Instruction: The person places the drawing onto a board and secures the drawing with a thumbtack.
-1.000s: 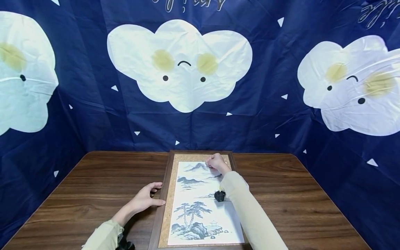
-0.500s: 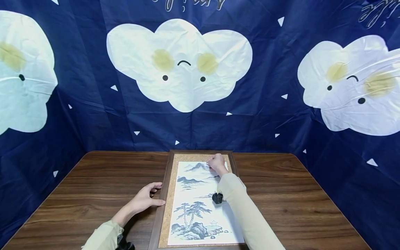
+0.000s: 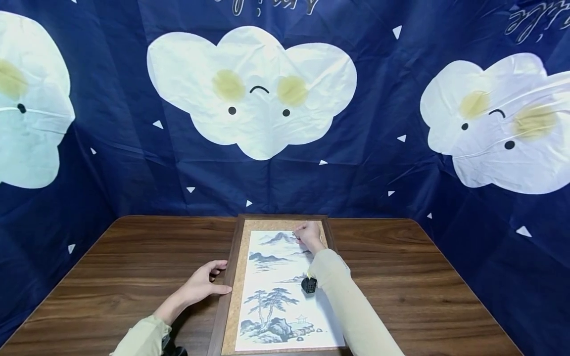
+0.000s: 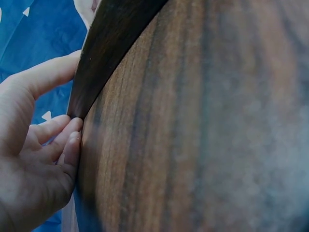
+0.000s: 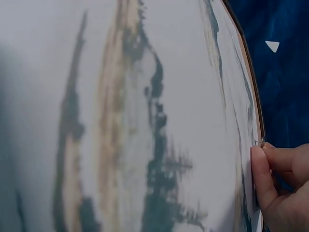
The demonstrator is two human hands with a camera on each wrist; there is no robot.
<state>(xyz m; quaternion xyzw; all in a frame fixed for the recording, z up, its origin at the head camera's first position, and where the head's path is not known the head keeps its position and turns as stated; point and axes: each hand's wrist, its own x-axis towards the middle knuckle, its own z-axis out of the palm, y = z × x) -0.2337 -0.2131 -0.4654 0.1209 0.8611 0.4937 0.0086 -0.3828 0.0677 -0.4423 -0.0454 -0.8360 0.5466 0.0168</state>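
A brown wooden frame (image 3: pixel 221 316) lies at 6 o'clock in the head view, on a wood-grain table (image 3: pixel 423 287). Inside it is a cork board (image 3: pixel 236 301), and on the cork lies a white landscape print (image 3: pixel 271 274): mountains towards 12, two trees and rocks towards 7, a small pavilion towards 5. At the frame's 9 o'clock is the left hand (image 3: pixel 196 287), thumb and fingers parted and slightly bent, touching the outer side. The left wrist view shows the lower fingers bent against that side, near the table. At the print's 1 o'clock is the right hand (image 3: pixel 310 236), thumb and forefinger pinched together on a small pin-like piece (image 5: pixel 259 142). The head view barely shows this piece; the right wrist view shows it at the fingertips, beside the print's far edge. Behind hangs navy cloth (image 3: pixel 222 173) with white clouds (image 3: pixel 254 59). Script lettering (image 3: pixel 285 6) at 12 is upside down and cut off; I cannot read it whole.
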